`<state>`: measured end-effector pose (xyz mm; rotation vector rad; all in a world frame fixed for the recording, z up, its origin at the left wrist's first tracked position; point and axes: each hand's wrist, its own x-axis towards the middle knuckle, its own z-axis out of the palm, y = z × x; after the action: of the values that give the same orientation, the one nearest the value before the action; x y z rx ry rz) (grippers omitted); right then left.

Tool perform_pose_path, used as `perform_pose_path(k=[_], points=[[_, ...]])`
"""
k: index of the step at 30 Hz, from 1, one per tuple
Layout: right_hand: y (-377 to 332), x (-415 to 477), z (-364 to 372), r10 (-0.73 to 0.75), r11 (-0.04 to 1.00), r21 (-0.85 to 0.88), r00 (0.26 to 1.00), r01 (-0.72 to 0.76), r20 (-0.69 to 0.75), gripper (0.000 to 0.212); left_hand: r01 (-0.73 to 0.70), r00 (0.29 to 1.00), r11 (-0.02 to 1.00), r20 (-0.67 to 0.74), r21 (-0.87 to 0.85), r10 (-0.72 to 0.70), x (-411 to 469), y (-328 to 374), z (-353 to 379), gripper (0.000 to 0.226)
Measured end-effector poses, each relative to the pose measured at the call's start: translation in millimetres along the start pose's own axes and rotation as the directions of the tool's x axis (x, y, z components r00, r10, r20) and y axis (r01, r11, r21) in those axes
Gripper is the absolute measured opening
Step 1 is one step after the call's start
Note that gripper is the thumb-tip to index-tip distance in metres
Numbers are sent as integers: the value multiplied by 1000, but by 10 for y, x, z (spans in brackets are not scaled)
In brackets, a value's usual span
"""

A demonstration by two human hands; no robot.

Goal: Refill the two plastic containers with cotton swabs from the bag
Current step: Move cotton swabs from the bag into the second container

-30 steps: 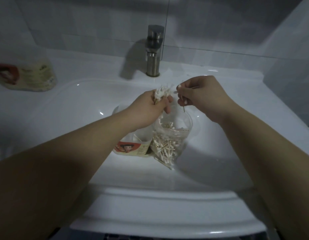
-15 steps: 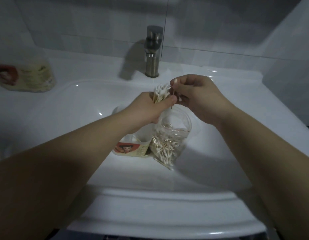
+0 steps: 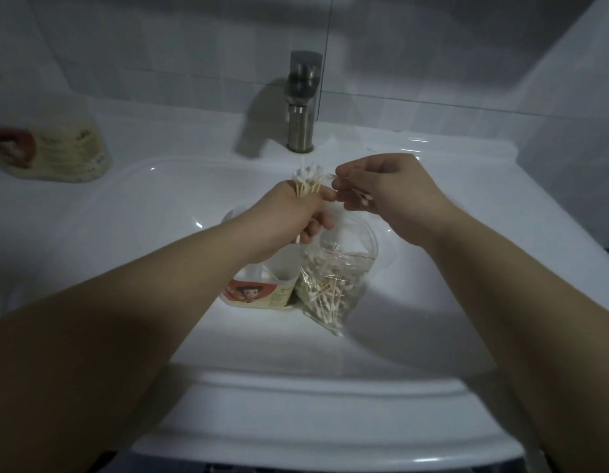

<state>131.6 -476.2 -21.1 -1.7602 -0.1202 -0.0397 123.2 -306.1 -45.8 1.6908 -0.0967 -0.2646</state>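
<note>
My left hand [image 3: 289, 216] grips an upright bundle of cotton swabs [image 3: 308, 179], their white tips fanned out above my fist. My right hand [image 3: 381, 189] is just to its right and pinches a few swabs [image 3: 359, 199] beside the bundle. Below both hands, in the sink bowl, lies a clear plastic bag [image 3: 330, 285] full of swabs. Left of the bag stands an open plastic container [image 3: 258, 291] with a cartoon label, partly hidden by my left forearm. A second container with the same label [image 3: 54, 155] lies on the counter at the far left.
A white sink [image 3: 125, 213] fills the view, its front rim near me. A steel faucet [image 3: 301, 104] stands behind the hands against a tiled wall. The counter runs on to the right of the basin.
My right hand has moved from below the bundle's tips up to its right side, still pinching swabs. My left hand has stayed over the container and bag with the bundle.
</note>
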Motion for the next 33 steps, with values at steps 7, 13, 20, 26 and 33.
perform_pose_path(k=[7, 13, 20, 26, 33], points=[[-9, -13, -19, -9, 1000, 25, 999, 9, 34, 25, 21, 999, 997, -26, -69, -23, 33, -31, -20, 12], [-29, -75, 25, 7, 989, 144, 976, -38, 216, 29, 60, 997, 976, 60, -210, -48, 32, -50, -21, 27], [-30, -90, 66, -29, 994, 108, 975, 5, 218, 31, 69, 995, 951, 91, -300, -44, 45, -52, -64, 15], [-38, -86, 33, -20, 989, -142, 991, 38, 130, 15, -29, 999, 950, -51, -311, 14, 93, -64, -84, 6], [-27, -102, 49, 105, 981, -178, 977, -71, 186, 14, -71, 991, 946, -128, -316, 31, 103, -76, -77, 17]])
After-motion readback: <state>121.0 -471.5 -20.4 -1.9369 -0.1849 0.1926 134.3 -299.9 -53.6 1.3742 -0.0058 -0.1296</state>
